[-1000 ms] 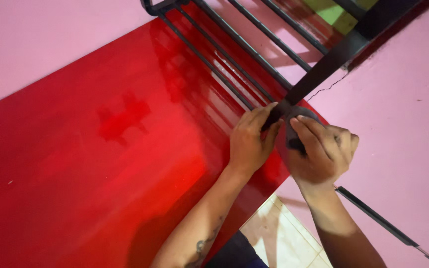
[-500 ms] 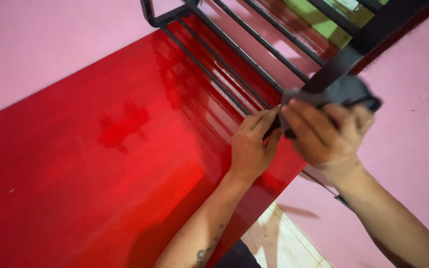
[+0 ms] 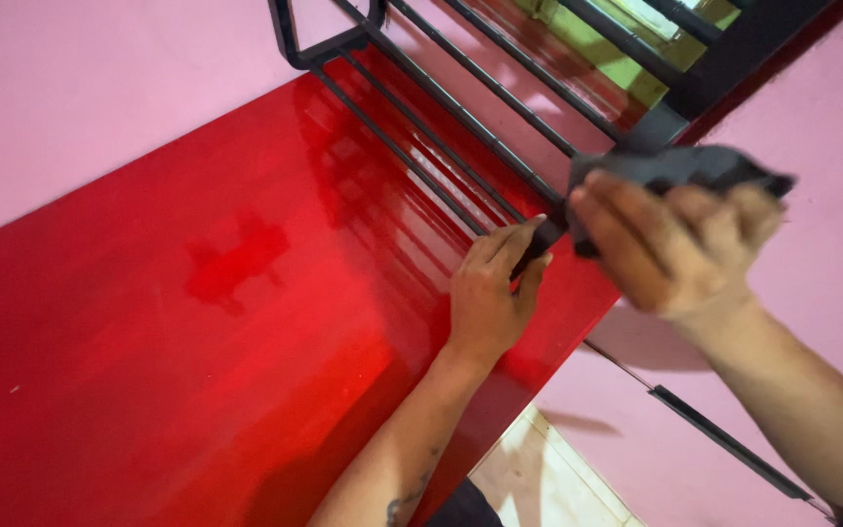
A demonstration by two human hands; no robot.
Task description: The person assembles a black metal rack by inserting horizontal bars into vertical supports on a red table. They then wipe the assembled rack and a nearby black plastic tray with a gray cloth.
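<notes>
That big flat red panel [image 3: 197, 322] is super glossy, basically mirror-smooth, reflecting the black metal bar grille [image 3: 461, 107], which looks matt painted. The dark grey cloth [image 3: 675, 168] looks soft and dull. Pink walls [image 3: 80, 88] are matt paint.

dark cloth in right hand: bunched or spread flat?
Bunched: the dark grey cloth sits crumpled in the right hand, fingers curled around it.

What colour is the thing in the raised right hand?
Dark grey, nearly black: the object held in the right hand, seen in the head view.
</notes>
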